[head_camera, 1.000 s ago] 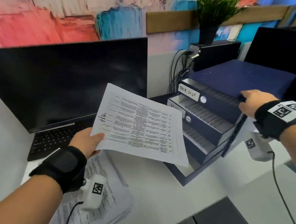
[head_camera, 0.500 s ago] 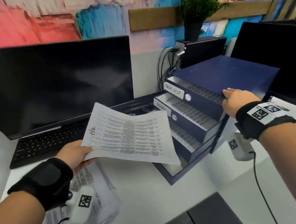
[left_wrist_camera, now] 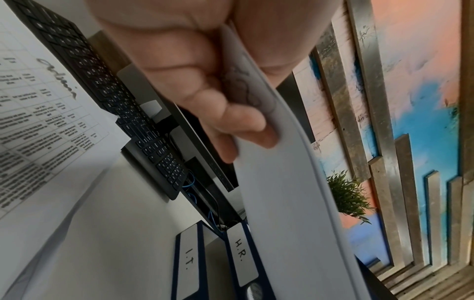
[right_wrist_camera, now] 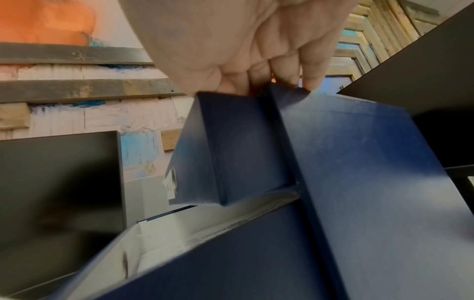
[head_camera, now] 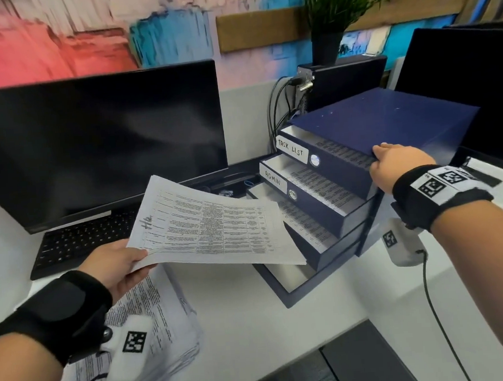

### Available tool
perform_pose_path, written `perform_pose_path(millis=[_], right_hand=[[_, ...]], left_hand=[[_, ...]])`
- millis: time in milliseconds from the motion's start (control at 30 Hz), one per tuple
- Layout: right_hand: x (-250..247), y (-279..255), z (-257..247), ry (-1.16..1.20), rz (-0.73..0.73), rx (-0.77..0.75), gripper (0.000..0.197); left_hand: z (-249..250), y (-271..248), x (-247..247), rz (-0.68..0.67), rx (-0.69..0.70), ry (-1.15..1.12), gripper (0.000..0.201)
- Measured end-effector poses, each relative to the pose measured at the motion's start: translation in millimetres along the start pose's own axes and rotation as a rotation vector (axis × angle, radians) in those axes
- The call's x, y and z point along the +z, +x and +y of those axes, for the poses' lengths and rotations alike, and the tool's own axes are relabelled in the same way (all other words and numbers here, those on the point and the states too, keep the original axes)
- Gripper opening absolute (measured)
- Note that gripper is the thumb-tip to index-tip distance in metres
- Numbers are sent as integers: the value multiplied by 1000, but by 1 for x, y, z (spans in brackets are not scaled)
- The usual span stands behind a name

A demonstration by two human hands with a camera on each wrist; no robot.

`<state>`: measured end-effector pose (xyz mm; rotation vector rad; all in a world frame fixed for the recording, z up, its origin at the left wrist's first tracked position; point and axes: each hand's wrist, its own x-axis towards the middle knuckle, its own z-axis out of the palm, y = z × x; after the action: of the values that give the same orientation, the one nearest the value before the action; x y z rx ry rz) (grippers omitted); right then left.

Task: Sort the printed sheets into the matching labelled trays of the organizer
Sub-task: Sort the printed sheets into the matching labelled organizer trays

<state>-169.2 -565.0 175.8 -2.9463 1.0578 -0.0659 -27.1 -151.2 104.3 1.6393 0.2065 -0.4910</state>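
Left hand [head_camera: 117, 263] low at left of head view, forearm reaching in from bottom-left corner, black wrist strap on, camera unit hanging under wrist. Thumb on top, fingers [left_wrist_camera: 231, 113] curled beneath, pinching near edge of printed sheet [head_camera: 214, 222]; sheet held up off the desk, roughly level. Right hand [head_camera: 397, 163] extended from right edge, forearm angled up-left, black strap with square marker tags on wrist. Palm down, fingertips [right_wrist_camera: 311, 81] hooked over top front edge of organizer [head_camera: 388, 121], thumb side toward the open trays. Hands well apart, both wrists roughly straight.
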Motion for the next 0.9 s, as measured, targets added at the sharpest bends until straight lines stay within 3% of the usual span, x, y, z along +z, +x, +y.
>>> perform_pose_path(millis=[300, 733, 900], right_hand=[[0, 4, 1, -11, -12, -9, 40], [-2, 5, -2, -11, -47, 16, 39], [-1, 7, -3, -9, -56, 17, 41]], left_hand=[[3, -9, 31, -35, 17, -30, 24], [-7, -9, 127, -255, 16, -129, 44], [-12, -13, 161, -302, 4, -109, 42]])
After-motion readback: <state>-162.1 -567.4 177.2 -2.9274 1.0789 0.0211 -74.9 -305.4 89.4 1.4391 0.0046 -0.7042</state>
